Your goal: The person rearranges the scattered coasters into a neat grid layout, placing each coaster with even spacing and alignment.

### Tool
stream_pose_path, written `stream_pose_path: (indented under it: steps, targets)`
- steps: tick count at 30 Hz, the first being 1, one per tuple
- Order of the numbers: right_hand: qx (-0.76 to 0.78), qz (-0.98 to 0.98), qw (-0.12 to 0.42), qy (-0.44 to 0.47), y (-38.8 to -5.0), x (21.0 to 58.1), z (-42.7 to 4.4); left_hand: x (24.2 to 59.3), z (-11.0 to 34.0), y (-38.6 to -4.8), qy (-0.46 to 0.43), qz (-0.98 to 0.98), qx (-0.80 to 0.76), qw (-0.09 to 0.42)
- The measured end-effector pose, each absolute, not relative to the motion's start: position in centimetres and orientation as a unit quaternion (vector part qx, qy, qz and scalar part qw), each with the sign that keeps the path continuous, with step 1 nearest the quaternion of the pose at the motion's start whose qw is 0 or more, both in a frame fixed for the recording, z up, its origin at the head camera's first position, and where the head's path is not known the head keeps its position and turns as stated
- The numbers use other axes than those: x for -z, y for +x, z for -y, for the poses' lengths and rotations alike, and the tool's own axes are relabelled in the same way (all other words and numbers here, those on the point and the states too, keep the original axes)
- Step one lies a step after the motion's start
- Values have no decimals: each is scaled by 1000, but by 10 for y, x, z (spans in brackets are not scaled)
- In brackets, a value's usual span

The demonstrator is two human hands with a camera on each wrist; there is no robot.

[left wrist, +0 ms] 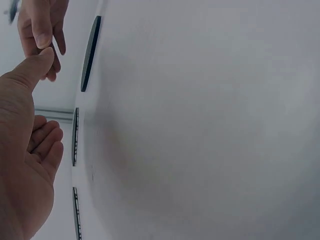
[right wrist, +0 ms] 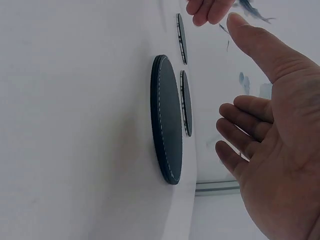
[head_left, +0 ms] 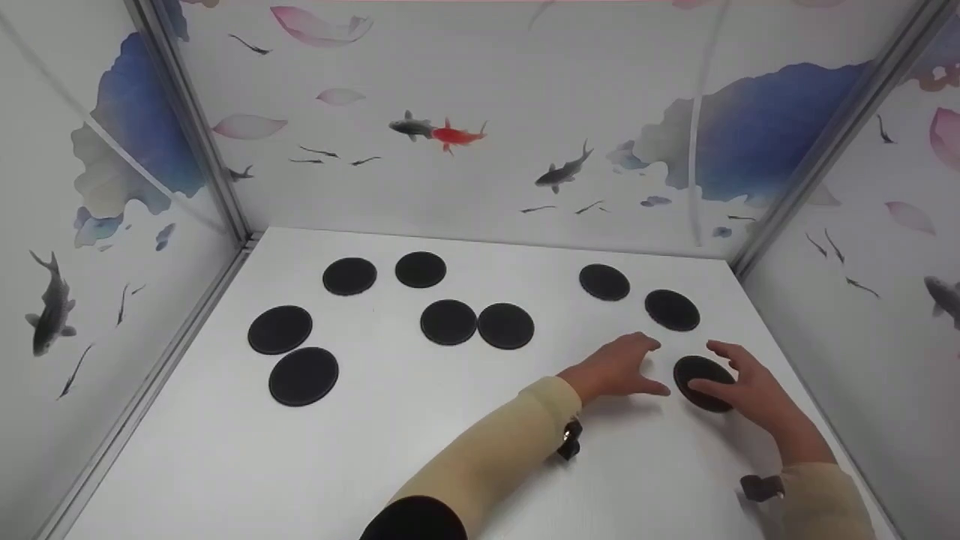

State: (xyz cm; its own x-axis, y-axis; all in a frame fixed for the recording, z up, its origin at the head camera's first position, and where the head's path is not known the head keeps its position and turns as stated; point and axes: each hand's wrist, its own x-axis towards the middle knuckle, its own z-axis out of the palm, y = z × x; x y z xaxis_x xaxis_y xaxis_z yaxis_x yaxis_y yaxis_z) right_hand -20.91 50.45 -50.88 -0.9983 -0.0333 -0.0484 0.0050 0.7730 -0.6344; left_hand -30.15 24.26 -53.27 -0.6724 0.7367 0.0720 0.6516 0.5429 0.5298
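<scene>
Above the white table's right side, the left hand (head_left: 616,367) has its thumb and fingers spread, holding nothing, left of a round black disc (head_left: 697,386). Over that disc's right part hangs the right hand (head_left: 757,390), thumb apart from its fingers, also holding nothing. In the right wrist view the disc (right wrist: 170,120) lies flat beside the relaxed right hand (right wrist: 285,135), with a gap between them. The left wrist view shows the left hand (left wrist: 25,150) off the surface, its thumb tip overlapping the other hand (left wrist: 42,25) in the picture; contact cannot be told.
Two discs lie behind the hands, one (head_left: 672,310) nearer and one (head_left: 604,282) farther left. A pair (head_left: 448,322) touches at mid-table, two (head_left: 349,276) lie at the back, and two (head_left: 280,330) at the left. Printed walls (head_left: 480,202) stand around the table.
</scene>
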Motion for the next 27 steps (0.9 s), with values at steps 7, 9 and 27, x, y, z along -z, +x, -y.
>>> stream_pose_path:
  steps: [7, 9, 27]
  targets:
    - [317, -948, 23, 0, -203, 514, -516, 537, -260, -297, 395, -883, -244, 70]
    - [307, -952, 20, -2, -203, 516, -518, 538, -264, -296, 392, -887, -236, 66]
    - [315, -948, 47, 3, -196, 531, -531, 544, -298, -290, 396, -901, -156, 81]
